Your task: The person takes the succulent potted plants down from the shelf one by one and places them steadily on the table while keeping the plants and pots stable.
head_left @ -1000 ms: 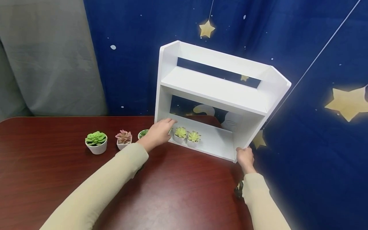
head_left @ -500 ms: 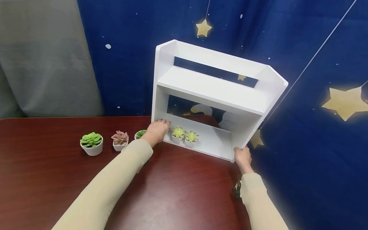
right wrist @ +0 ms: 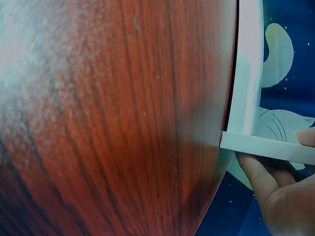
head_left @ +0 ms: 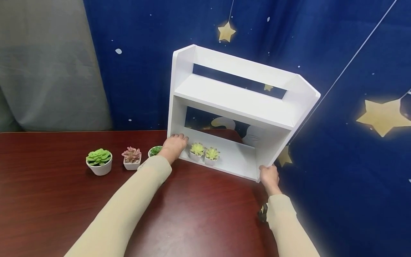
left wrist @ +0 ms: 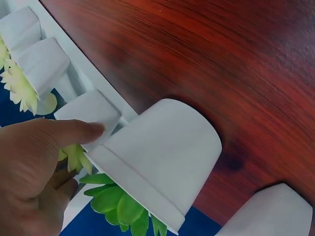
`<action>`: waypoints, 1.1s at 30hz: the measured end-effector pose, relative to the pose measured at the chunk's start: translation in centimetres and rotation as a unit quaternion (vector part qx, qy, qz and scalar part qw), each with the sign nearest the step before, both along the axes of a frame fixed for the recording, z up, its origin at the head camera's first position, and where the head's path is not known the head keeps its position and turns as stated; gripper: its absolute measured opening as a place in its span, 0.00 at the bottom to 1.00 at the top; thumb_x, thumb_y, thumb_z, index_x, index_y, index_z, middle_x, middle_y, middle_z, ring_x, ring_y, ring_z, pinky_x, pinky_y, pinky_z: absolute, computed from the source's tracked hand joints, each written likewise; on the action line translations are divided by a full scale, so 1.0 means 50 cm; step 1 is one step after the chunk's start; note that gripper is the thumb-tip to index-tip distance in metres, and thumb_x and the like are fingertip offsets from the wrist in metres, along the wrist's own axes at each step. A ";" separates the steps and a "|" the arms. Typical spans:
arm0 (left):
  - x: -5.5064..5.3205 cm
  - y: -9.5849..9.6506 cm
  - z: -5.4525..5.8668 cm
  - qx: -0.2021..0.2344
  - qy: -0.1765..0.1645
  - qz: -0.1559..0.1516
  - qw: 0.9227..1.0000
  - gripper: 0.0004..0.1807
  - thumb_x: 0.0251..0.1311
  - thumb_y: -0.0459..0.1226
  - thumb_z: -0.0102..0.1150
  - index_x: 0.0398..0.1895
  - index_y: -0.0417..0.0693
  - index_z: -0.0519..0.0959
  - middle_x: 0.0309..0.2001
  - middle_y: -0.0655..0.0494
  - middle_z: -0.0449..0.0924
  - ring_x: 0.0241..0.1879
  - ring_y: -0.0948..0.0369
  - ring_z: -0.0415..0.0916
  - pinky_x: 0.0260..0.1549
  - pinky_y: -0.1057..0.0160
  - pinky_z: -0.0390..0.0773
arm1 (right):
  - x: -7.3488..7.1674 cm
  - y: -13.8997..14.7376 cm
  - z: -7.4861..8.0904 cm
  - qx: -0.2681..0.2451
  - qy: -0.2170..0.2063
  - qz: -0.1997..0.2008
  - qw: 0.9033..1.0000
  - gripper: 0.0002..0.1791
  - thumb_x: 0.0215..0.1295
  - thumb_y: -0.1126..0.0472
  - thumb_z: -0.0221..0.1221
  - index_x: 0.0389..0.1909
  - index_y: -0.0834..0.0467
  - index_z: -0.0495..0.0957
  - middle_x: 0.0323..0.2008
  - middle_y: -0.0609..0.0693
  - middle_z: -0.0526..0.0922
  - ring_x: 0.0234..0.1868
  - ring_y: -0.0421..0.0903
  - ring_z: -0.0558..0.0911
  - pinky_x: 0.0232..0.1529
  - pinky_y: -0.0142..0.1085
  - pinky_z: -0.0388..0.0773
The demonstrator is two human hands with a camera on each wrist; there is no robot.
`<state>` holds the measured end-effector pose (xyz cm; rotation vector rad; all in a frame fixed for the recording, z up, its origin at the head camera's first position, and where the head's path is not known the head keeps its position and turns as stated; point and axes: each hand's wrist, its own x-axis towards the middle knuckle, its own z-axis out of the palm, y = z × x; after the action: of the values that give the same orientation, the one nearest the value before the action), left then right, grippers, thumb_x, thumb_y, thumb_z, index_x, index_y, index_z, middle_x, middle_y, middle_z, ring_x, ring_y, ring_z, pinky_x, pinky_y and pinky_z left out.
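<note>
The white two-tier shelf [head_left: 237, 103] stands tilted toward the right at the back of the table. My left hand [head_left: 174, 145] reaches into the left end of its lower tier. In the left wrist view, that hand pinches a small yellow-green succulent in a square white pot [left wrist: 91, 110], its thumb on the pot's side. Two similar potted succulents [head_left: 197, 149] [head_left: 212, 153] sit beside it on the lower board. My right hand [head_left: 269, 176] grips the lower front of the shelf's right side panel [right wrist: 266, 145], thumb on one face and fingers on the other.
Left of the shelf, a round-potted green succulent [head_left: 99, 159], a pink succulent [head_left: 131, 155] and another green one [head_left: 155, 151], partly behind the left arm, stand on the reddish-brown table [head_left: 189, 210]. A blue star-patterned curtain [head_left: 141, 71] hangs behind.
My left hand has shifted slightly left and back inside the lower tier. The right hand keeps its grip on the side panel. The whole view has drifted a little.
</note>
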<state>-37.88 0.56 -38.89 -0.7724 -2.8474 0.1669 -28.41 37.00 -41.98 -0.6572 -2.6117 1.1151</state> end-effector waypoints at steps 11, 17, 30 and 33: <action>0.007 -0.005 0.007 0.005 -0.025 0.010 1.000 0.17 0.59 0.28 0.63 0.51 0.37 0.76 0.48 0.40 0.79 0.48 0.46 0.81 0.50 0.51 0.83 | 0.000 -0.006 -0.005 -0.004 0.002 0.000 1.000 0.26 0.71 0.56 0.46 0.61 0.71 0.71 0.60 0.72 0.77 0.62 0.68 0.75 0.65 0.60 0.66; 0.007 -0.011 0.011 0.001 -0.075 0.011 0.997 0.30 0.56 0.30 0.67 0.62 0.39 0.69 0.54 0.40 0.81 0.56 0.47 0.79 0.59 0.50 0.79 | 0.000 -0.009 -0.001 -0.008 0.001 0.002 1.000 0.27 0.71 0.56 0.46 0.62 0.71 0.70 0.60 0.72 0.76 0.63 0.68 0.74 0.66 0.60 0.66; 0.023 -0.010 0.038 0.141 -0.067 0.028 0.987 0.30 0.50 0.33 0.72 0.58 0.40 0.73 0.52 0.40 0.81 0.51 0.46 0.78 0.53 0.48 0.82 | 0.002 -0.008 0.003 -0.007 -0.008 -0.001 1.000 0.27 0.71 0.56 0.46 0.62 0.71 0.70 0.60 0.72 0.76 0.64 0.68 0.74 0.68 0.60 0.65; 0.034 -0.008 0.050 0.166 -0.079 0.032 0.982 0.32 0.49 0.32 0.72 0.60 0.41 0.73 0.54 0.41 0.80 0.52 0.46 0.77 0.55 0.48 0.81 | 0.003 -0.004 0.002 -0.005 -0.008 -0.005 1.000 0.27 0.71 0.56 0.46 0.62 0.71 0.70 0.60 0.72 0.76 0.63 0.69 0.74 0.67 0.60 0.66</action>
<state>-36.20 0.15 -36.39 -0.6484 -2.9344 -0.3689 -28.27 36.80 -41.86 -0.6827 -2.6159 1.1245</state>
